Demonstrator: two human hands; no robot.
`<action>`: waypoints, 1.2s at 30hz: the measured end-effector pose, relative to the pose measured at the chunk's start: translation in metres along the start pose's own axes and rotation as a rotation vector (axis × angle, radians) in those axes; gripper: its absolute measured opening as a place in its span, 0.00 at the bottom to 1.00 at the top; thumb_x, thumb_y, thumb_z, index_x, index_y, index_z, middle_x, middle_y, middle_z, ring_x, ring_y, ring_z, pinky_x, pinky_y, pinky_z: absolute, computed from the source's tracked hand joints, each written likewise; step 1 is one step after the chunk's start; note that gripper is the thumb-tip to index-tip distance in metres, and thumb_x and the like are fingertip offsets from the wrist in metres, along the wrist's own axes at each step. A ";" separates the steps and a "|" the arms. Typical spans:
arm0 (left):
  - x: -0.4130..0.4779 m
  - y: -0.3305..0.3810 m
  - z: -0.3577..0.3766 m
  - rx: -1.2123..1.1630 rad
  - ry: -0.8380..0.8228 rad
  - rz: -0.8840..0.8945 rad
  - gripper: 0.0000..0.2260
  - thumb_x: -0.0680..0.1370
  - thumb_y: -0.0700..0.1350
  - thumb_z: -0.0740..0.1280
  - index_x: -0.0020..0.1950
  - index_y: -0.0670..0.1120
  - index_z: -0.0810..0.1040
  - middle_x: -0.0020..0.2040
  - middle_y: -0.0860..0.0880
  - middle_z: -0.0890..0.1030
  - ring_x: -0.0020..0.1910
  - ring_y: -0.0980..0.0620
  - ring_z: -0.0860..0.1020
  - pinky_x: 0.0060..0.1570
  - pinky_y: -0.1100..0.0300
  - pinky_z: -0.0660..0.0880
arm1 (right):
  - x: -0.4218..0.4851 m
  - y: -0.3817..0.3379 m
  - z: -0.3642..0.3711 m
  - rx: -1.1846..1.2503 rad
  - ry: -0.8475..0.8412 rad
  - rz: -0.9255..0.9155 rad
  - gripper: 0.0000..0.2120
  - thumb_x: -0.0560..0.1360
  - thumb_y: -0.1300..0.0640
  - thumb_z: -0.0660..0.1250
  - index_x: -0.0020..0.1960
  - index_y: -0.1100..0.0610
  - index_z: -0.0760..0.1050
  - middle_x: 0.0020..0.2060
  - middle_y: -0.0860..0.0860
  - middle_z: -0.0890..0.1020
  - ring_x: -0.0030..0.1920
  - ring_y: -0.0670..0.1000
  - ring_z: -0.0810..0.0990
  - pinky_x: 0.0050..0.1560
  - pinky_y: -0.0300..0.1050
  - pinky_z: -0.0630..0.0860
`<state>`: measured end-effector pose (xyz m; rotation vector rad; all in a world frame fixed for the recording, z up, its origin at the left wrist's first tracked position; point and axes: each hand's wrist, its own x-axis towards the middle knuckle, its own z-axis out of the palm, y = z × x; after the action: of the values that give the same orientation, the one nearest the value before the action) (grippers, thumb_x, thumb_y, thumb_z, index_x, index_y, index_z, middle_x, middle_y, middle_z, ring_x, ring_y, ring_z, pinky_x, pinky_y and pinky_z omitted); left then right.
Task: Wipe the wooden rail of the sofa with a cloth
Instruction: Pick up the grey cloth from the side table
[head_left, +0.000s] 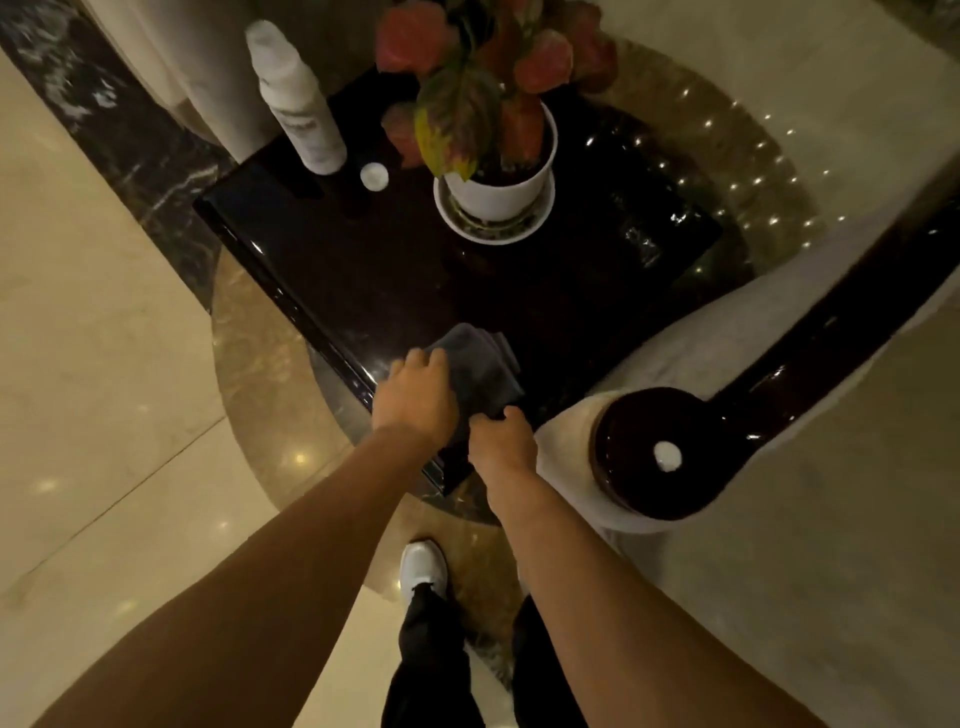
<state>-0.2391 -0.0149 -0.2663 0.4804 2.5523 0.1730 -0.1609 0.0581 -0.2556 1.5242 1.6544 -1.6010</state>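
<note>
A folded grey cloth (480, 364) lies on the near corner of a dark glossy side table (363, 275). My left hand (415, 397) rests on the cloth's left side, fingers curled over its edge. My right hand (501, 441) grips the cloth's near edge. The sofa's dark wooden rail (810, 358) runs from a round scroll end (660, 452) at the right of my hands up toward the right edge of the view. A white blob sits on the scroll end.
A white spray bottle (296, 98) and its small white cap (374, 175) stand at the table's far left. A potted plant in a white pot (498, 192) stands mid-table. Cream sofa upholstery (831, 519) fills the right; pale tiled floor lies left.
</note>
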 end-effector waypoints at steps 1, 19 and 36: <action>0.014 -0.004 0.004 0.012 0.019 0.003 0.21 0.78 0.44 0.63 0.71 0.44 0.67 0.66 0.40 0.71 0.64 0.37 0.70 0.56 0.44 0.73 | 0.012 -0.003 0.006 0.086 0.012 0.031 0.25 0.80 0.58 0.62 0.76 0.60 0.63 0.70 0.61 0.74 0.67 0.63 0.75 0.66 0.54 0.73; 0.017 -0.043 0.005 -1.316 -0.473 -0.520 0.24 0.69 0.48 0.78 0.60 0.39 0.78 0.58 0.36 0.83 0.52 0.40 0.84 0.47 0.46 0.83 | 0.036 0.011 -0.001 0.782 -0.159 0.302 0.16 0.79 0.54 0.65 0.65 0.58 0.78 0.57 0.59 0.85 0.56 0.59 0.84 0.57 0.55 0.81; -0.154 0.034 -0.095 -1.503 -0.769 -0.511 0.22 0.66 0.48 0.76 0.56 0.36 0.82 0.55 0.35 0.84 0.57 0.37 0.82 0.56 0.44 0.77 | -0.160 0.032 -0.108 0.515 -0.089 -0.204 0.26 0.76 0.58 0.71 0.71 0.42 0.70 0.66 0.50 0.79 0.66 0.56 0.78 0.65 0.64 0.76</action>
<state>-0.1562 -0.0432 -0.1041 -0.5791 1.1711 1.2497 -0.0362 0.0770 -0.1058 1.5105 1.4558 -2.3045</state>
